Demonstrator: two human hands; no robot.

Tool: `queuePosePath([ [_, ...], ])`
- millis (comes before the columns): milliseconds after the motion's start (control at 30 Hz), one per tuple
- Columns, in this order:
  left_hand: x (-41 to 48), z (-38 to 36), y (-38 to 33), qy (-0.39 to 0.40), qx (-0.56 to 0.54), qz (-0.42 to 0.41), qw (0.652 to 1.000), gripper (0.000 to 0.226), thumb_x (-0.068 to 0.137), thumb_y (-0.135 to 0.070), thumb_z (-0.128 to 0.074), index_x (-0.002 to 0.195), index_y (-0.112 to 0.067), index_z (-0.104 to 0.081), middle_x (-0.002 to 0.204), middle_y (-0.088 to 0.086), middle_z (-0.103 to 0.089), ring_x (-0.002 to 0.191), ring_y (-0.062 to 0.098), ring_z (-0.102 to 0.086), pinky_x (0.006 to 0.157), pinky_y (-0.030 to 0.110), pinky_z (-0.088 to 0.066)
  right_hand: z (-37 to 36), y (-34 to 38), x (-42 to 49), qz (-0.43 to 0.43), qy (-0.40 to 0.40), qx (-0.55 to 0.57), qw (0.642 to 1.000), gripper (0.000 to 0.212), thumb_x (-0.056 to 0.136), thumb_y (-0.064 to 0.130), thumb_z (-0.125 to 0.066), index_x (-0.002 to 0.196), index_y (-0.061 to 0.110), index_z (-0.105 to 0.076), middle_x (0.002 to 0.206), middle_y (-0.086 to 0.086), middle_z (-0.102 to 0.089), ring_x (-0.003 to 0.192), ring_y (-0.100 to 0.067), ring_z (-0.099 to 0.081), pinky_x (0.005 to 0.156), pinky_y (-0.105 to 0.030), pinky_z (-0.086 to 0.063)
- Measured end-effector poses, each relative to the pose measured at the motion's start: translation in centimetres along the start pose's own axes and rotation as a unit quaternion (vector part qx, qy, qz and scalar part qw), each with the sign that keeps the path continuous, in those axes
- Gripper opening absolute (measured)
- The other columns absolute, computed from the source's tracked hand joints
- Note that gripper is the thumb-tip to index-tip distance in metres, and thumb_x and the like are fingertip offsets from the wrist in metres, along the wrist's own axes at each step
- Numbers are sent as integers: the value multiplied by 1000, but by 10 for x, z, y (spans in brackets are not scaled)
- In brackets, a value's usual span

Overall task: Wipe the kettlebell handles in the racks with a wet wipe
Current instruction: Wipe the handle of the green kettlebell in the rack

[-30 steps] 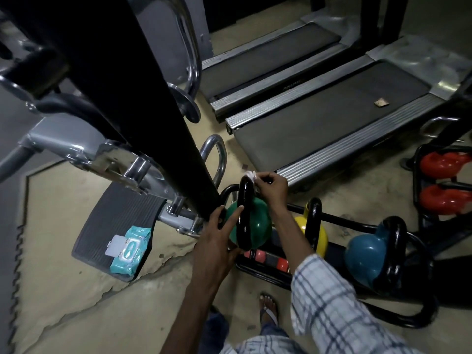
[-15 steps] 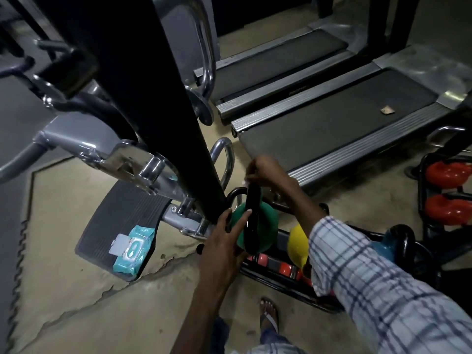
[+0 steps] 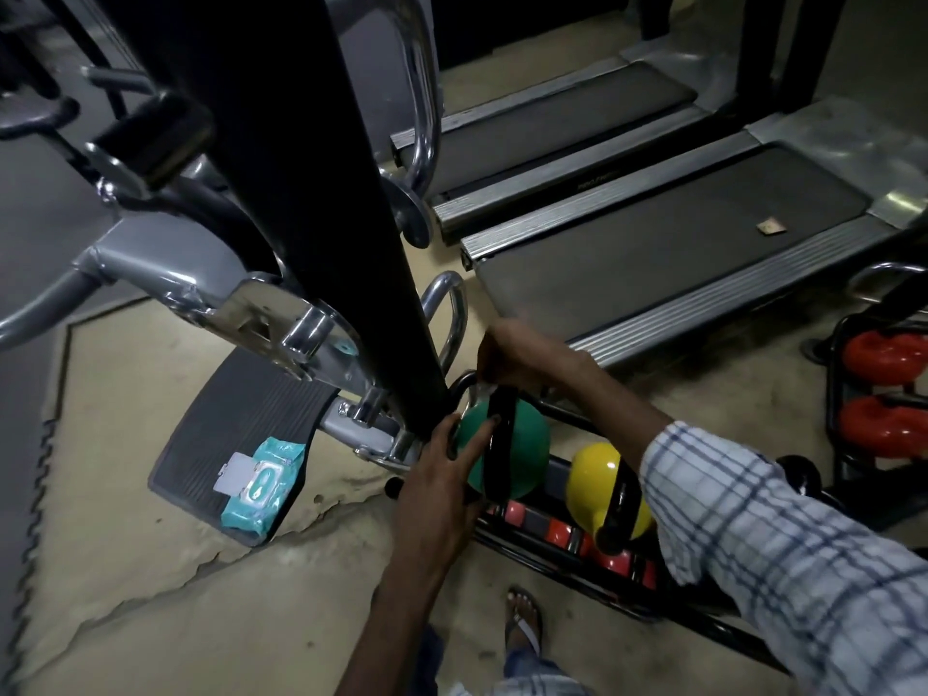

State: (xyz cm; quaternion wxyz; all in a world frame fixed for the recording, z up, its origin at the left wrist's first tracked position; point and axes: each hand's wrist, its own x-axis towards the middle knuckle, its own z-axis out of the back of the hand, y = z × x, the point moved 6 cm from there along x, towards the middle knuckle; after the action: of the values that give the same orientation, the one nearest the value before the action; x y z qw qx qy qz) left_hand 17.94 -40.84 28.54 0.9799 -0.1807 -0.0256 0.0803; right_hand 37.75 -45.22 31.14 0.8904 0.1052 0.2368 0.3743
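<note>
A green kettlebell (image 3: 527, 444) with a black handle (image 3: 501, 444) sits at the left end of a low black rack (image 3: 562, 550). My left hand (image 3: 442, 474) rests on its left side with straight fingers touching the ball and handle. My right hand (image 3: 522, 354) grips the top of the handle from the far side, blurred, and a bit of white wet wipe (image 3: 484, 389) shows under it. A yellow kettlebell (image 3: 597, 474) stands to the right in the same rack.
A wet-wipe pack (image 3: 261, 484) with its lid open lies on a grey machine footplate (image 3: 236, 434) at left. A black machine column (image 3: 321, 193) rises just left of the rack. Treadmills (image 3: 678, 233) lie behind; red kettlebells (image 3: 884, 389) sit in a rack at right.
My right hand has moved from the near top of the handle over to its far side, with the wipe now mostly hidden under it. My left hand stays on the green kettlebell.
</note>
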Motion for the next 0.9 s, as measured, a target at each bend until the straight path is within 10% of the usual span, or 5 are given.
queuePosePath([
  [333,-1,-2,1,6,6,6,1000,113,70,-34,-88,155,-52,-16,162,1,-22,137,24,-43,96,35,-54,2,7,10,0,50,-59,997,24,85,25,-78,101,6,-77,96,-8,-76,88,-23,-72,81,-33,-60],
  [667,-1,-1,-2,7,18,8,1000,110,72,-36,-87,155,-49,-16,162,6,-25,139,28,-43,97,42,-55,1,7,13,11,117,-37,992,15,87,19,-76,91,5,-75,78,-3,-65,71,-18,-59,53,-19,-41],
  [900,-3,2,-4,3,7,7,1000,118,73,-29,-87,153,-58,-5,163,1,-20,137,24,-44,93,35,-56,-18,-76,25,-104,17,292,951,24,92,17,-65,70,13,-71,58,2,-59,55,-14,-50,57,-25,-41],
])
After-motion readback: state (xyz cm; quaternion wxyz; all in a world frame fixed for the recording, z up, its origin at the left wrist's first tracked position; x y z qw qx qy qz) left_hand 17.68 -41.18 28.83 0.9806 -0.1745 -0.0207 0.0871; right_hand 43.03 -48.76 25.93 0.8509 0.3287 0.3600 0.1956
